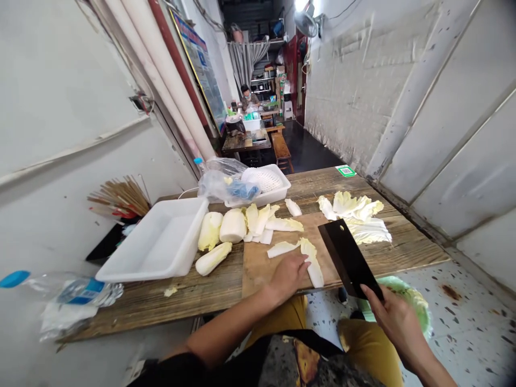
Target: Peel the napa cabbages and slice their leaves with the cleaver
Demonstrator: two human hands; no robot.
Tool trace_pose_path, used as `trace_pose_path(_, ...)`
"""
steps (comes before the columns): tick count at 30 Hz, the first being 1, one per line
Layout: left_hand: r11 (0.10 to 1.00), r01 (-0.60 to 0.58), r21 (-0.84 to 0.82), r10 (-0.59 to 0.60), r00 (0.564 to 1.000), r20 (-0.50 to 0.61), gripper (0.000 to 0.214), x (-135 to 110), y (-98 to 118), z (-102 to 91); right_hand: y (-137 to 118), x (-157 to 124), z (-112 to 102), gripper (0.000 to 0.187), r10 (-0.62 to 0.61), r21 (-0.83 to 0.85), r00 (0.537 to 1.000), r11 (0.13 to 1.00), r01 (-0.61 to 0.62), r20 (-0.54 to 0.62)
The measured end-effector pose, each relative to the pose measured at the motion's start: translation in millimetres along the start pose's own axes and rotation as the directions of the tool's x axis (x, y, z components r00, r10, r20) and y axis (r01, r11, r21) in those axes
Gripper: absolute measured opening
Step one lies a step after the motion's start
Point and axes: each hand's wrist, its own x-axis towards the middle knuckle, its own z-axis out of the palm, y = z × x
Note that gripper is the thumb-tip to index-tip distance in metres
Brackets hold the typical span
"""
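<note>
**Two hands at a cutting board: one cleaver, three cabbage chunks.**
The left hand (288,278), fingers curled, presses a napa cabbage leaf (313,267) on the wooden cutting board (260,271), lower centre; the right hand (397,322) grips a black cleaver (349,258). Three cabbage chunks (220,234) lie centre-left, beside a white plastic tray (153,242); a second tray (278,188), upper centre, holds a white colander (262,180).

This is a small food shop in a long, thin hall with white walls. Pipes (161,70) run along the left wall, and a fan (307,22) hangs high on the right. Cut cabbage leaves (284,224) lie on a wooden tabletop (161,301). Far off are a bench (281,150) and shelves (262,80) of kitchen things.
</note>
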Motion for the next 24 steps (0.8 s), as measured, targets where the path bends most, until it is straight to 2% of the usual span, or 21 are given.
trace_pose_path(1,0.997,0.006,0.071,-0.005,1.0,-0.015,0.031,-0.6,-1.4,-2.4,-0.3,-1.4,0.6,0.048,0.032,0.013,0.999,0.999,-0.032,0.042)
trace_pose_path(3,0.965,0.092,0.245,-0.084,0.995,-0.045,0.034,-2.6,-10.7,-11.0,-3.2,-4.1,2.9,0.047,0.109,0.068,0.979,0.99,-0.122,0.174)
trace_pose_path(5,0.911,0.191,0.367,-0.194,0.981,-0.028,0.049,-4.2,-25.2,-21.5,-6.6,-6.0,6.4,0.049,0.16,0.147,0.927,0.964,-0.22,0.34)
trace_pose_path(7,0.883,0.226,0.412,-0.261,0.965,0.03,0.057,-4.7,-39.7,-30.8,-8.0,-6.6,10.3,0.054,0.161,0.209,0.871,0.936,-0.284,0.464)
trace_pose_path(9,0.885,0.206,0.418,-0.264,0.961,0.084,0.052,-4.8,-49.7,-37.4,-6.3,-5.3,14.1,0.057,0.17,0.221,0.829,0.918,-0.33,0.532)
trace_pose_path(13,0.88,0.166,0.444,-0.252,0.957,0.142,0.028,-8.8,-56.3,-43.7,3.4,0.6,20.1,0.06,0.205,0.237,0.807,0.89,-0.389,0.554)
trace_pose_path(16,0.859,0.198,0.472,-0.282,0.953,0.114,0.022,-17.7,-60.4,-47.6,9.9,3.7,22.0,0.06,0.224,0.247,0.797,0.874,-0.419,0.56)
trace_pose_path(19,0.822,0.252,0.51,-0.308,0.951,0.027,0.023,-29.4,-70.6,-59.4,12.2,5.4,21.1,0.059,0.255,0.244,0.774,0.852,-0.463,0.579)
trace_pose_path(24,0.78,0.325,0.535,-0.26,0.946,-0.195,0.021,-41.8,-88.6,-100.3,11.6,7.9,19.1,0.059,0.279,0.24,0.768,0.841,-0.485,0.576)
